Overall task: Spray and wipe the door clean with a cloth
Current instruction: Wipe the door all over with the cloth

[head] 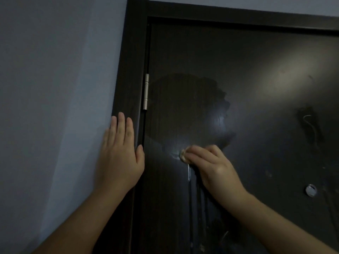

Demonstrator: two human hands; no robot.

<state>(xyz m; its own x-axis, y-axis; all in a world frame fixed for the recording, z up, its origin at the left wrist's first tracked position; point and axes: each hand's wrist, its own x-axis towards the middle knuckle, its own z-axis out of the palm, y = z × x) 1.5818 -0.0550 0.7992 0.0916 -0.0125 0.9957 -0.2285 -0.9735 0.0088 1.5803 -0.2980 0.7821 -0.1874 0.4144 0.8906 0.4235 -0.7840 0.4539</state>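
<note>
Head view, from nine o'clock across to three: a pale grey-blue painted wall (45, 88) fills the left side. The left hand (119, 156) lies flat where that wall meets the dark brown wooden door frame (132, 61), at about eight o'clock from the frame's centre. Its fingers are straight and close together, pointing to twelve o'clock, the thumb spread toward the door, and it holds nothing. At one o'clock from this hand a slim silver metal hinge (146, 91) stands upright between frame and door.

The dark brown, faintly glossy door (238, 61) takes up the middle and right. A large darker damp patch (183, 107) with a ragged edge spreads just right of the hinge.

At six o'clock of that patch the right hand (211, 165) has its fingers curled round a small pale wad of cloth (184, 154), pressing it against the door; only a little of the cloth shows past the fingertips. A thin bright drip (189, 173) runs down toward six o'clock from the cloth.

Farther right, near three o'clock, a pale looping scrawl (310, 125) marks the door, and below it, toward four o'clock, sits a small round silver metal disc (311, 190).
</note>
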